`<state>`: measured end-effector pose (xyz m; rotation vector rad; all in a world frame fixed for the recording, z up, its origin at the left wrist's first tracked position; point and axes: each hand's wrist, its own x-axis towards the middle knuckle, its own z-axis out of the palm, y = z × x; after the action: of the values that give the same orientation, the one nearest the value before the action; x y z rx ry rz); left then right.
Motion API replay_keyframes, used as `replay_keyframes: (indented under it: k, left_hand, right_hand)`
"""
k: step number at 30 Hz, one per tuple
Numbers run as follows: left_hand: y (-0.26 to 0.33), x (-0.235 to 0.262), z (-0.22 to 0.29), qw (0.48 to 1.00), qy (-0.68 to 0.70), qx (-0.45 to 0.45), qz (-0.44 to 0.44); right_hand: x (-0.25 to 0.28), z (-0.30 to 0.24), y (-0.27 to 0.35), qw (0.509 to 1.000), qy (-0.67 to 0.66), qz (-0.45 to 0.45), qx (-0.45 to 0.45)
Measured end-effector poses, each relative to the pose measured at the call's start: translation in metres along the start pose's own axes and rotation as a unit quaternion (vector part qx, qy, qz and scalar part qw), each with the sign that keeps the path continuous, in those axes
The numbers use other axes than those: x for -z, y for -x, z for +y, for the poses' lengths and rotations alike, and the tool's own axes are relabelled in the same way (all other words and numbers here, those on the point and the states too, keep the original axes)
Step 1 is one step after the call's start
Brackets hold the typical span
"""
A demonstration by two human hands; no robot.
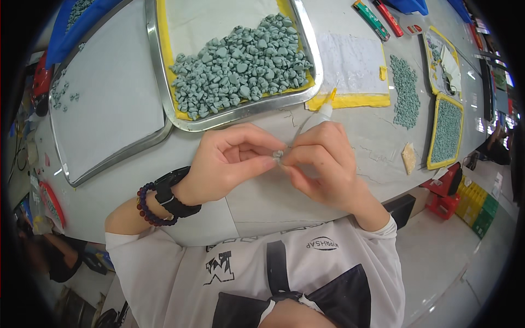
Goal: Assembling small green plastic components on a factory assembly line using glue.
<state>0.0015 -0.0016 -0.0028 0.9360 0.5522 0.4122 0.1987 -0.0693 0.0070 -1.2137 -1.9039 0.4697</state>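
Between the fingertips of both my hands is a small grey-green molded piece. My left hand pinches it from one side with thumb and forefinger, a dark watch and beaded bracelets on its wrist. From the other side, my right hand closes thumb and forefinger at the piece. Just beyond the right knuckles a white squeeze bottle with an orange nozzle points away; its lower end is hidden, and I cannot tell whether the hand touches it. A metal tray with many loose grey-green pieces stands beyond my hands.
Another tray lined in white stands left, a few pieces at its edge. To the right are a yellow-edged sheet, a spread of tiny green pieces and a yellow-rimmed tray. Green and red boxes lie at the back.
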Motion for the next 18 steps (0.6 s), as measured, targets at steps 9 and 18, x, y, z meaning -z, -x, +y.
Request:
replay_keyframes:
  k: [9,18]
  left_hand:
    - [0.003,0.0,-0.005,0.998,-0.015,-0.054,0.009]
    - [0.007,-0.003,-0.005,0.989,-0.082,-0.116,0.037]
  right_hand:
    - [-0.005,-0.005,0.001,1.0,0.0,0.001,-0.024]
    - [-0.01,-0.013,0.001,0.997,0.004,0.021,-0.071]
